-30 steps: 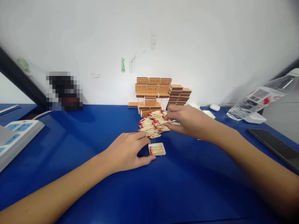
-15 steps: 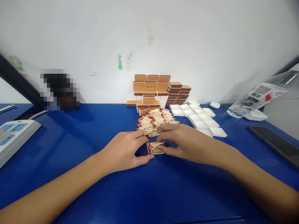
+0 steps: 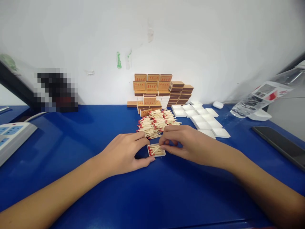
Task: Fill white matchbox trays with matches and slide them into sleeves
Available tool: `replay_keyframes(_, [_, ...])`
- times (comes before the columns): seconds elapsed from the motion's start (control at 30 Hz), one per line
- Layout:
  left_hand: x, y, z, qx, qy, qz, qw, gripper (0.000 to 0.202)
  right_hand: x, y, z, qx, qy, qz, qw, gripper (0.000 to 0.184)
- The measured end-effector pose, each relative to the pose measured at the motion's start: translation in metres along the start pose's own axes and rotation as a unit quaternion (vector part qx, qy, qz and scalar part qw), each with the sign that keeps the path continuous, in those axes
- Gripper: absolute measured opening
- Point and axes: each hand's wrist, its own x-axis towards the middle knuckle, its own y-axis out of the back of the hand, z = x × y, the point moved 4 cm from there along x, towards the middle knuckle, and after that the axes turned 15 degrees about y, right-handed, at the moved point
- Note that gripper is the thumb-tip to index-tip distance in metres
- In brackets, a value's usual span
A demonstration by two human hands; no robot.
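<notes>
A small white matchbox tray (image 3: 156, 156) lies on the blue table, filled with red-tipped matches (image 3: 154, 150) whose heads point left. My left hand (image 3: 130, 154) grips the tray's left end, thumb at the near side and fingers at the far side. At the right end, my right hand (image 3: 182, 143) is closed, its thumb and forefinger pinched at the tails of the matches in the tray. Just behind both hands spreads a loose pile of matches (image 3: 156, 122). My right fingers partly hide the tray's far right corner.
Matchboxes (image 3: 152, 86) stand stacked against the wall. Several empty white trays (image 3: 202, 118) lie to their right. Farther right are a tilted water bottle (image 3: 259, 95), a white earbud case (image 3: 218, 105) and a black phone (image 3: 283, 144). A power strip (image 3: 16, 140) sits at left.
The raised matches at my right fingertips now lie lower and flatter in the tray. My left hand keeps its hold. The whole view has shifted slightly.
</notes>
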Motion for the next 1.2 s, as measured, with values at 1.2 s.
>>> replay_keyframes(1.2, [-0.0007, 0.0003, 0.0013, -0.001, -0.005, 0.011, 1.0, 0.026, -0.0013, -0.0008, -0.0052, -0.027, 0.001, 0.002, 1.0, 0.011])
